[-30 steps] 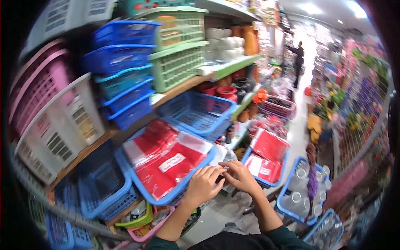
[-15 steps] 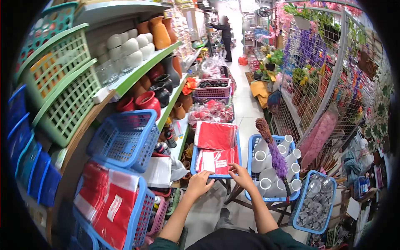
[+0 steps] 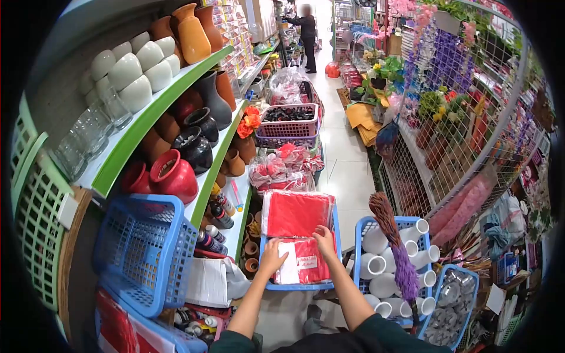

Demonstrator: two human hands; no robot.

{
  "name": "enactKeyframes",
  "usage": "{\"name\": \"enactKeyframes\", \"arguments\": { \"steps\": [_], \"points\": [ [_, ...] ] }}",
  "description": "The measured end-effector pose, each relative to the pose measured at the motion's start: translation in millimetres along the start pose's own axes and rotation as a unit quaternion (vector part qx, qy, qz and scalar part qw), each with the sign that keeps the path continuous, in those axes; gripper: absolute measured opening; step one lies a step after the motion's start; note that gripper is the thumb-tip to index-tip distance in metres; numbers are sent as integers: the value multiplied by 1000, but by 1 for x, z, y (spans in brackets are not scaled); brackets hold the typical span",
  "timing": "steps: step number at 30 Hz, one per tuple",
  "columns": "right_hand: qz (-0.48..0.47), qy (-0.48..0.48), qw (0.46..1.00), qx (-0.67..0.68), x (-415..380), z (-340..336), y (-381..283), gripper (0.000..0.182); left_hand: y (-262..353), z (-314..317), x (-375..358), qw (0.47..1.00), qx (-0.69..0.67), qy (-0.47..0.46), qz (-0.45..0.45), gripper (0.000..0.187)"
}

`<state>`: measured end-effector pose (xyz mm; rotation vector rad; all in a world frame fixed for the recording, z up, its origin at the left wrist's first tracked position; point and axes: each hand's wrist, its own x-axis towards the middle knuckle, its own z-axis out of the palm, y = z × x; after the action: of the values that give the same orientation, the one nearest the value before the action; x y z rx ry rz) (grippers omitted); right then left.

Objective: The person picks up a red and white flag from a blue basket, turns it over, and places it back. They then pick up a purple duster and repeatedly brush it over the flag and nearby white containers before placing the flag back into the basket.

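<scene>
A plastic-wrapped red packet (image 3: 316, 272) with a white panel and a printed label lies in the front of a blue basket (image 3: 294, 287). My left hand (image 3: 272, 257) rests at its left side, fingers stretched and thumb apart. On the other side, my right hand (image 3: 324, 241) touches the packet's upper right with its fingers spread and slightly bent. Neither hand is visibly wrapped round anything. Behind them, another red packet (image 3: 299, 213) in clear plastic lies at the back of the same basket.
On the right stands a blue basket of white vases (image 3: 372, 266), with a purple-brown bundle (image 3: 395, 250) across it. Beside it is a basket of clear plastic items (image 3: 452, 303). At left, an empty blue basket (image 3: 147, 247) stands by shelves of pots (image 3: 176, 176). A person (image 3: 307, 38) stands far down the aisle.
Both hands have moved forward from the basket's near edge onto the front red packet. The view has shifted, bringing the basket and shelves closer.
</scene>
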<state>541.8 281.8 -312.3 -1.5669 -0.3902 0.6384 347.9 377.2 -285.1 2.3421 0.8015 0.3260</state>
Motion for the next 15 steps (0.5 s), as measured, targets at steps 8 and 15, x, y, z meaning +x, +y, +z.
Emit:
{"name": "enactKeyframes", "arguments": {
  "steps": [8,15],
  "points": [
    [61,16,995,-73,50,5,41,91,-69,27,67,983,-59,166,-54,101],
    [9,-28,998,-64,44,3,69,98,-52,42,54,978,-14,201,-48,90]
  ]
}}
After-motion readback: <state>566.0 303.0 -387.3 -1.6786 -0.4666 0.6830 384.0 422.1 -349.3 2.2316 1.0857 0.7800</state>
